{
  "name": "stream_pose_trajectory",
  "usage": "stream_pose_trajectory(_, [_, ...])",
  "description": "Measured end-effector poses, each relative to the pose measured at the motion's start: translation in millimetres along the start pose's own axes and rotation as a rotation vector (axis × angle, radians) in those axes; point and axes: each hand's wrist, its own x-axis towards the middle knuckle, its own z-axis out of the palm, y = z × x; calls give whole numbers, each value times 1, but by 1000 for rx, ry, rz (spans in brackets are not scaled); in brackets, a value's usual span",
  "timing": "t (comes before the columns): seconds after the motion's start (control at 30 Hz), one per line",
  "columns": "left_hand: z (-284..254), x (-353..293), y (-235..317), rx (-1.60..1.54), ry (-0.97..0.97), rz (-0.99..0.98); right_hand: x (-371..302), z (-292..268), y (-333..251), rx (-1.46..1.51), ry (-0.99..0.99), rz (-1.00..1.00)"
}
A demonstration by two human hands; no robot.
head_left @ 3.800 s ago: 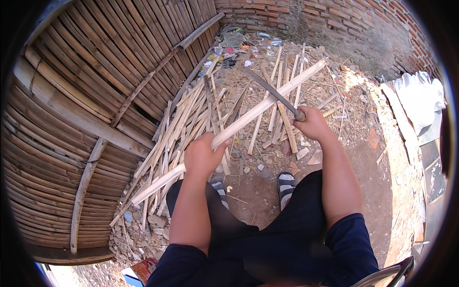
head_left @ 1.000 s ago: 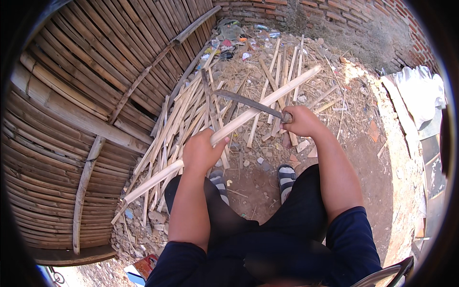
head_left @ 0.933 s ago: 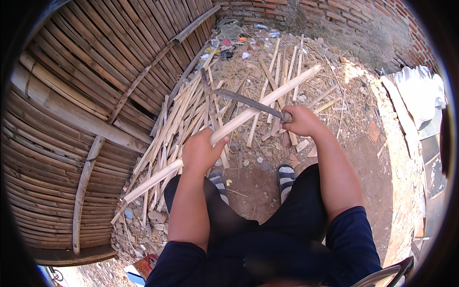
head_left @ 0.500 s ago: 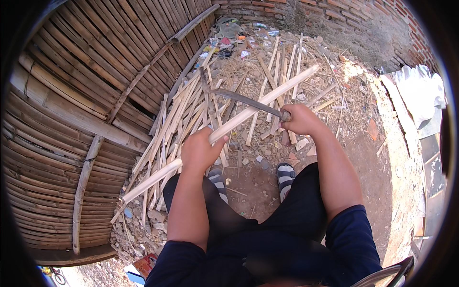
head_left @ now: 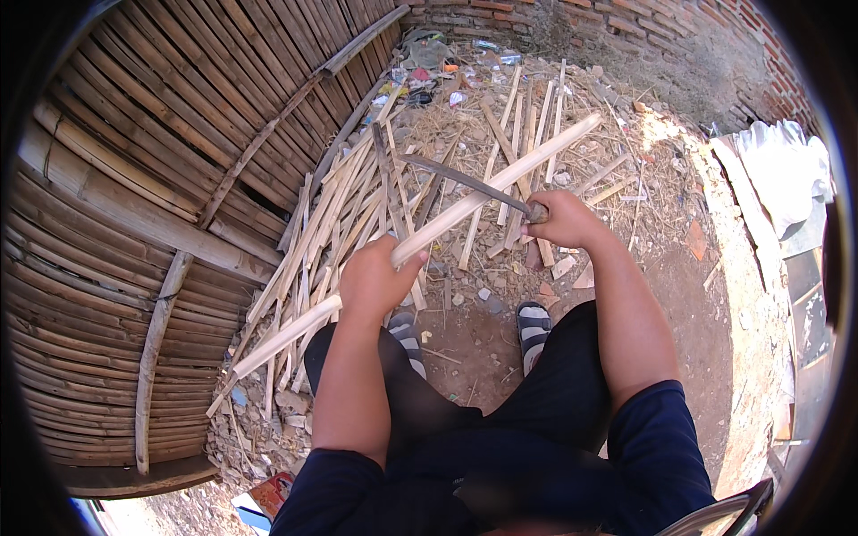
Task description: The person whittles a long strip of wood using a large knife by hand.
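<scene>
My left hand [head_left: 368,279] is wrapped round a long pale wooden stick [head_left: 478,198], which slants from the lower left up to the far right. In my right hand [head_left: 563,219] is the handle of a machete [head_left: 466,180], held to the right of the stick. Its dark, slightly curved blade points left and crosses over the stick beyond my left hand. Whether the edge touches the wood I cannot tell. Split wooden strips [head_left: 335,223] lie heaped on the ground beyond and to the left of my left hand.
A wall of bamboo slats [head_left: 179,134] rises close on the left. At the back stands a brick wall [head_left: 643,45], with litter [head_left: 429,71] in the corner. White plastic sheeting [head_left: 778,174] hangs at the right. My sandalled feet [head_left: 534,330] stand on dirt and rubble.
The machete's blade has tilted slightly, its tip shifting a little toward the right. The stick's far end has risen slightly. My left hand keeps its hold.
</scene>
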Motion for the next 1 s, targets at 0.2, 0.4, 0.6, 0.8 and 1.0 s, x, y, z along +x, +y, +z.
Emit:
stream_pose_trajectory(0.2, [3,1,-5,-35,35,35,-7,-6,-10,-116,46,4])
stream_pose_trajectory(0.4, [-2,0,-1,-107,35,-23,-12,-23,1,12,78,92])
stream_pose_trajectory(0.6, [-2,1,-2,-63,59,1,-17,-23,-13,-37,127,129])
stream_pose_trajectory(0.8, [1,-1,-3,-101,60,17,-15,-5,-44,-142,-79,-78])
stream_pose_trajectory(1.0, [3,3,-8,-79,104,42,-7,-24,1,-3,211,167])
